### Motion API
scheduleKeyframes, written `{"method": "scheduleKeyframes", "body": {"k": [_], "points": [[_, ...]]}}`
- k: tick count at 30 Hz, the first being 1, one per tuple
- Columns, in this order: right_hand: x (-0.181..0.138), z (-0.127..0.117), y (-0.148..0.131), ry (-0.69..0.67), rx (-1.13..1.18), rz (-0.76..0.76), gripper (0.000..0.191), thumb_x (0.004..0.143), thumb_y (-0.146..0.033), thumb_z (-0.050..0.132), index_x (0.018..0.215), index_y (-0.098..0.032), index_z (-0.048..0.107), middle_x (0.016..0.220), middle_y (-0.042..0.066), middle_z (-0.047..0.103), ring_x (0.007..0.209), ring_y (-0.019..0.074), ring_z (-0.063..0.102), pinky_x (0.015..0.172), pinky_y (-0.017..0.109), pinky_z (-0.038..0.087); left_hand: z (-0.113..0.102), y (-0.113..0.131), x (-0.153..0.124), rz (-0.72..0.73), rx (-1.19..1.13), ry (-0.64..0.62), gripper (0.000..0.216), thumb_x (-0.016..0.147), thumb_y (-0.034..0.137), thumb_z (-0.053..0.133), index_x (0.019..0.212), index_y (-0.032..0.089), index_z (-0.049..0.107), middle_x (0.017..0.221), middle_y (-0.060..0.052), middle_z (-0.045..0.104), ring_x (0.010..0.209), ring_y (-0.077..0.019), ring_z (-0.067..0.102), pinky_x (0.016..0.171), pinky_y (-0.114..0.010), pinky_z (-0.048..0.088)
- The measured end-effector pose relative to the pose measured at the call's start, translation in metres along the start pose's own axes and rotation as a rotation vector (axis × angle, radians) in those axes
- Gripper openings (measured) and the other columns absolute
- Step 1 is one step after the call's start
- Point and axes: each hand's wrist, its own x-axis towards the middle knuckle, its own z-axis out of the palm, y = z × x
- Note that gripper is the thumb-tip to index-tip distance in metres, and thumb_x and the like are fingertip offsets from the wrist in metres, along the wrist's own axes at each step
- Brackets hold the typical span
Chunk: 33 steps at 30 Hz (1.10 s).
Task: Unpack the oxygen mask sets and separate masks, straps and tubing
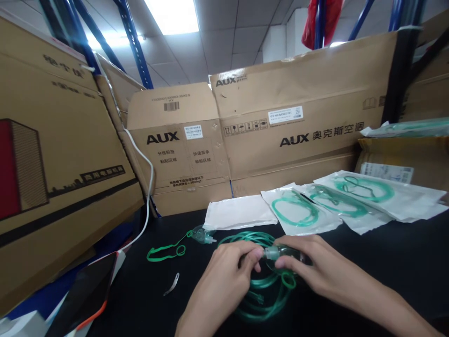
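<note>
Left hand (224,276) and right hand (308,262) each pinch a clear plastic connector (272,252) over coiled green tubing (263,290). Bare black counter (386,252) lies open to the right; brown cardboard boxes (280,126) wall the back edge.

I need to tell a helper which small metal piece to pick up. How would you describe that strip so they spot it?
On the black table, look left of the left hand. The metal strip lies below the green elastic strap: small, curved, silvery, the only metal there.

Tubing (261,285) btwn hands, pouches (315,210) behind

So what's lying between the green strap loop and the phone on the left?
A small bent metal strip lies on the black table between the green strap and the phone, head view.
</note>
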Motion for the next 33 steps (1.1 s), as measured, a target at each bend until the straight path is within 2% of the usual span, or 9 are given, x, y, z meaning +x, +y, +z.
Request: {"method": "scheduleKeyframes", "body": {"k": [4,10,15,21,27,33], "points": [[-0.002,-0.005,0.005,0.129,-0.177,-0.159,0.03,0.099,-0.04,0.053,0.122,-0.027,0.068,0.122,0.008,0.071,0.114,0.0286,0.067,0.091,0.039,0.058,0.0,-0.001,0.002,-0.004,-0.116,-0.068,0.044,0.103,0.043,0.042,0.074,0.02,0.065,0.077,0.002,0.067,0.077,-0.0161,0.061,0.074,-0.026,0.041],[0.0,-0.008,0.004,0.209,-0.398,-0.391,0.031,0.103,-0.03,0.047,0.13,-0.02,0.059,0.121,0.015,0.07,0.109,0.0294,0.069,0.085,0.044,0.062,0.001,-0.012,0.008,0.016,-0.35,-0.178,0.05,0.103,0.051,0.04,0.077,0.016,0.066,0.079,-0.001,0.066,0.069,-0.0139,0.053,0.068,-0.024,0.041],[0.001,-0.005,0.006,0.24,-0.497,-0.496,0.033,0.102,-0.023,0.048,0.134,-0.016,0.052,0.12,0.017,0.069,0.109,0.0298,0.069,0.091,0.05,0.06,-0.001,-0.014,0.008,0.053,-0.359,-0.206,0.047,0.102,0.052,0.042,0.085,0.017,0.068,0.076,-0.001,0.064,0.071,-0.015,0.054,0.069,-0.024,0.041],[0.002,0.001,0.003,0.224,-0.504,-0.502,0.036,0.103,-0.026,0.047,0.137,-0.016,0.049,0.119,0.017,0.069,0.108,0.0295,0.069,0.091,0.048,0.06,-0.005,-0.008,0.005,0.039,-0.186,-0.091,0.043,0.102,0.046,0.045,0.078,0.019,0.068,0.078,0.0,0.069,0.079,-0.0179,0.062,0.076,-0.027,0.042],[0.001,0.011,-0.001,0.17,-0.461,-0.368,0.036,0.105,-0.032,0.042,0.137,-0.018,0.047,0.119,0.016,0.068,0.105,0.0313,0.069,0.084,0.05,0.062,-0.003,-0.007,0.005,0.032,-0.11,0.001,0.035,0.1,0.033,0.05,0.074,0.019,0.068,0.075,0.0,0.069,0.076,-0.0181,0.063,0.073,-0.027,0.043],[-0.001,0.014,-0.003,0.178,-0.395,-0.297,0.035,0.104,-0.032,0.042,0.135,-0.02,0.052,0.122,0.016,0.067,0.103,0.0307,0.07,0.08,0.047,0.064,0.0,-0.005,0.007,0.047,-0.051,0.069,0.03,0.098,0.023,0.05,0.077,0.02,0.071,0.074,0.001,0.07,0.075,-0.0174,0.063,0.073,-0.028,0.043]]}}
